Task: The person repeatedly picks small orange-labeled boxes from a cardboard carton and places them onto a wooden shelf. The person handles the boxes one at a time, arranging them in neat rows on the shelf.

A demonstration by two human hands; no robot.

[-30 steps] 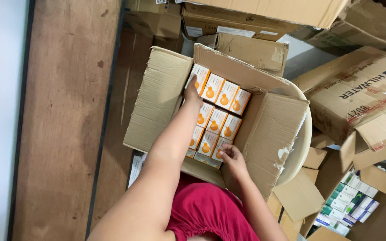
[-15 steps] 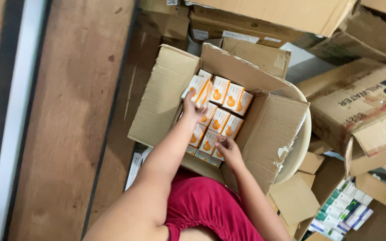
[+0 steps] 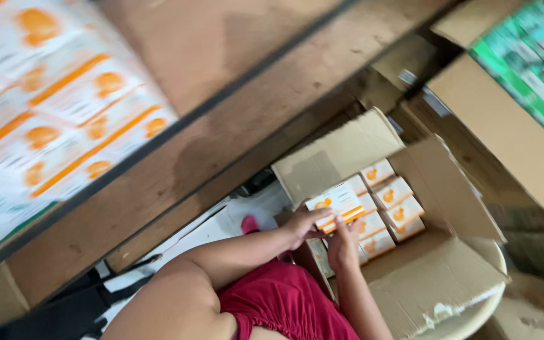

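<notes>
Both hands have lifted one small white-and-orange carton (image 3: 336, 206) above the open cardboard box (image 3: 439, 283); left hand (image 3: 303, 225) and right hand (image 3: 344, 244) have fingers clamped on its edges; about six matching cartons (image 3: 390, 211) lie packed inside; blurred stacks fill the upper-left shelf (image 3: 51, 113).

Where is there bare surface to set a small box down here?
The bare wooden shelf board right of the stacked orange-and-white packs, and the lower plank. The open carton is crowded: both hands hold one small box over its packed rows.
</notes>
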